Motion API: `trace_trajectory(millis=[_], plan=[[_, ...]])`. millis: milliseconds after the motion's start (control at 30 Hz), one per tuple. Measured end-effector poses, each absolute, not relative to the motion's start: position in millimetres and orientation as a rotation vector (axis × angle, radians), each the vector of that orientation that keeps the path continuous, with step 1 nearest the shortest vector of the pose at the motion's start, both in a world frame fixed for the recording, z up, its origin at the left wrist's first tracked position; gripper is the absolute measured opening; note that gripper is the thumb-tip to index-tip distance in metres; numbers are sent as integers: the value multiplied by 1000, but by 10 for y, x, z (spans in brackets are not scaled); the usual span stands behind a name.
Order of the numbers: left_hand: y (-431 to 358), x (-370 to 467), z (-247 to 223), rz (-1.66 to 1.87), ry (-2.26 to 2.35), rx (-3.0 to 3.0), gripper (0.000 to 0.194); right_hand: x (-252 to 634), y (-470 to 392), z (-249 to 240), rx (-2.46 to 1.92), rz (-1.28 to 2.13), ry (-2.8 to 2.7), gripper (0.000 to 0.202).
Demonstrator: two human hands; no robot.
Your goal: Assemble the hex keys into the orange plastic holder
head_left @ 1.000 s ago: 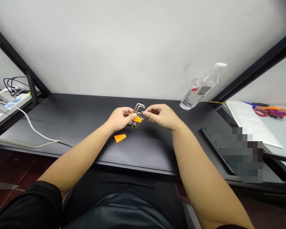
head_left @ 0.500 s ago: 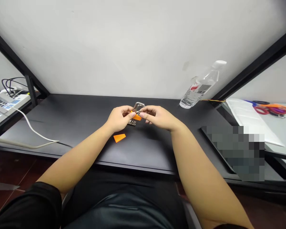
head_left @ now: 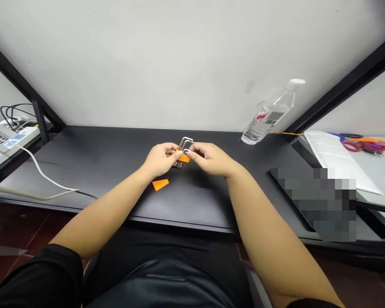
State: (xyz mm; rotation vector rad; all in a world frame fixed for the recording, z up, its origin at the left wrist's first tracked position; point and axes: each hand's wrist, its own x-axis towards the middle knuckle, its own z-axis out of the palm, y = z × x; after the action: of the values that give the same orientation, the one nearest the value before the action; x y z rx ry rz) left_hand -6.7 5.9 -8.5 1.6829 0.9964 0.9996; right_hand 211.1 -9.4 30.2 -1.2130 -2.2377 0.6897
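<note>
Orange holder between two closing hands

Orange plastic, the holder (head_left: 184,158) sits between the hands over the middle of the black table (head_left: 195,205), with bent metal keys (head_left: 187,139) standing out of its upper side and their straight shafts showing below. Whether those shafts touch the tabletop, I cannot tell.

What has just changed is the right hand (head_left: 211,159). One second ago its fingertips were out to the side, at a small key set apart from the holder; now they have come in to the holder's right edge, by the small bent ends. To judge by that, the small key sits closer in among the others, though how deep it goes is hidden. The right thumb and fingers are drawn near together, but I cannot tell whether they pinch a key or merely rest against it.

The left hand (head_left: 160,160) has hardly moved: thumb above and fingers behind, it pinches the holder's left end. Two larger keys rise above both hands, their bends pointing right, much as they did earlier.

Nearer the person, a loose orange piece (head_left: 161,185) lies flat, untouched, where it was before. The bottle (head_left: 266,119) stands by the wall (head_left: 147,64) as before; only the view has shifted slightly.
</note>
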Motion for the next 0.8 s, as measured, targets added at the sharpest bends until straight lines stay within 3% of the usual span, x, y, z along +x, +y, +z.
trace_trajectory(millis=[567,800], plan=[[-9,-66,23,910,925,1537,32,2126,-113,336,-1222,689,-2268,34],[19,-40,-10,909,862,1538,46,2151,-84,287,-1063,806,-2362,38]])
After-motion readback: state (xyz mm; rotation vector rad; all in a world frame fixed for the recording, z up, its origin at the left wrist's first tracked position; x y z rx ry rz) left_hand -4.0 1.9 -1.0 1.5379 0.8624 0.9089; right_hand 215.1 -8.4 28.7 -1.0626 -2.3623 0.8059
